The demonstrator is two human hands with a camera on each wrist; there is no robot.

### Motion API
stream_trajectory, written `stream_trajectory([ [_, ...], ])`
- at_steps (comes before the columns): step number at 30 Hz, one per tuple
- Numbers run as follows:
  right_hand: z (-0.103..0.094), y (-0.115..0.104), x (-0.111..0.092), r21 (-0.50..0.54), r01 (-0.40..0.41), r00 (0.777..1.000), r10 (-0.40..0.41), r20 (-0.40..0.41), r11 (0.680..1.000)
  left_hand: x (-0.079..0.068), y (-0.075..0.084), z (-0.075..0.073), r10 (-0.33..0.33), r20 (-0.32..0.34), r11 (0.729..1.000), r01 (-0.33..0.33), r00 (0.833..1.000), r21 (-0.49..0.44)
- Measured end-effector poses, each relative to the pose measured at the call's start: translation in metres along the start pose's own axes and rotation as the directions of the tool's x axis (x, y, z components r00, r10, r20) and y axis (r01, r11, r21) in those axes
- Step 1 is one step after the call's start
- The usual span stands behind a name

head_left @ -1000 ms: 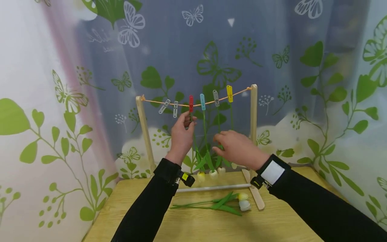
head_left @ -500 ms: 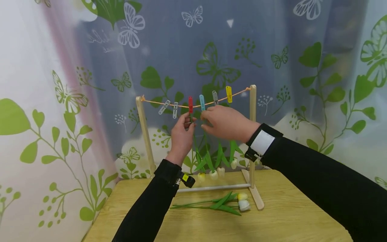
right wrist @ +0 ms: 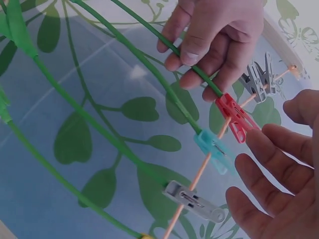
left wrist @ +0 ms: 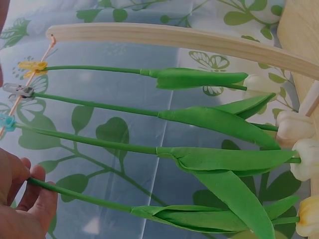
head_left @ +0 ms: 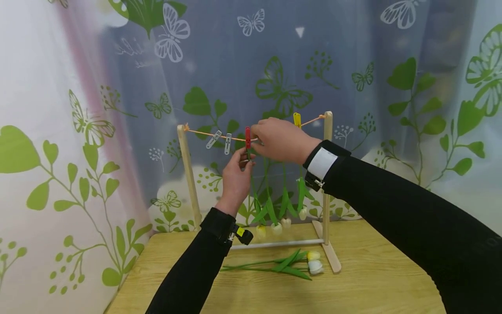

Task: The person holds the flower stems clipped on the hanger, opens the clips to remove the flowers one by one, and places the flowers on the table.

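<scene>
My left hand (head_left: 236,181) pinches the green stem of an artificial tulip (left wrist: 89,199), just below a red clothespin (right wrist: 234,114). This tulip hangs bloom-down, its yellow bloom (left wrist: 309,217) low over the table. The clothespin sits on an orange cord (head_left: 201,132), and the stem's end meets its lower end. Beside it is my right hand (right wrist: 281,172), fingers loosely extended, one fingertip right at the clothespin's top end and the thumb apart. Along the cord, light-blue (right wrist: 214,149), grey (right wrist: 192,200) and yellow clothespins (head_left: 297,119) each hold a tulip with a pale bloom.
Two more grey clothespins (head_left: 213,139) hang on the cord at left. Wooden posts (head_left: 188,174) carry the cord, with a white bar (head_left: 278,243) low between them. Two tulips (head_left: 290,265) lie on the wooden table (head_left: 364,270) in front. A patterned curtain (head_left: 219,65) stands behind.
My right hand has moved up and left, from beside the hanging tulips to the red clothespin, now covering the light-blue and grey ones in the head view. My left hand stays on the stem.
</scene>
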State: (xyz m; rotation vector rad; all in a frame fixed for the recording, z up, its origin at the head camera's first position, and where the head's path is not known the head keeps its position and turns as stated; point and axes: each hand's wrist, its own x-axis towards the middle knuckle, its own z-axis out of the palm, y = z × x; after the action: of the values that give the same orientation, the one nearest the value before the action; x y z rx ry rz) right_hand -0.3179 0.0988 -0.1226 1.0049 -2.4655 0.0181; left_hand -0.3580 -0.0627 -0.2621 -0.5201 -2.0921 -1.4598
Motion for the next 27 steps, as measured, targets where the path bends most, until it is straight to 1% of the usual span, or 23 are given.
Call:
stream_trajectory([
  [5, -0.005, -0.003, 0.014, -0.024, 0.015, 1.000, -0.015, -0.012, 1.000, -0.002, -0.002, -0.003, 0.010, 0.016, 1.000, -0.010, 1.000, 0.024],
  [12, -0.014, -0.005, 0.031, -0.077, 0.007, 1.000, -0.009, -0.017, 0.997, -0.001, -0.006, -0.004, 0.001, 0.031, 1.000, -0.002, 1.000, 0.025],
  [16, -0.014, -0.006, 0.039, -0.085, 0.010, 1.000, -0.009, 0.012, 0.996, -0.002, -0.008, -0.005, -0.020, 0.031, 1.000, 0.019, 0.999, 0.024],
  [22, -0.009, -0.003, 0.046, -0.095, -0.014, 0.997, 0.022, 0.080, 0.995, -0.004, -0.011, -0.005, -0.030, 0.042, 0.999, 0.029, 0.999, 0.027],
  [27, -0.004, 0.003, 0.051, -0.094, -0.018, 0.995, 0.027, 0.097, 0.995, -0.004, -0.010, -0.004, -0.039, 0.039, 0.999, 0.038, 0.998, 0.027],
])
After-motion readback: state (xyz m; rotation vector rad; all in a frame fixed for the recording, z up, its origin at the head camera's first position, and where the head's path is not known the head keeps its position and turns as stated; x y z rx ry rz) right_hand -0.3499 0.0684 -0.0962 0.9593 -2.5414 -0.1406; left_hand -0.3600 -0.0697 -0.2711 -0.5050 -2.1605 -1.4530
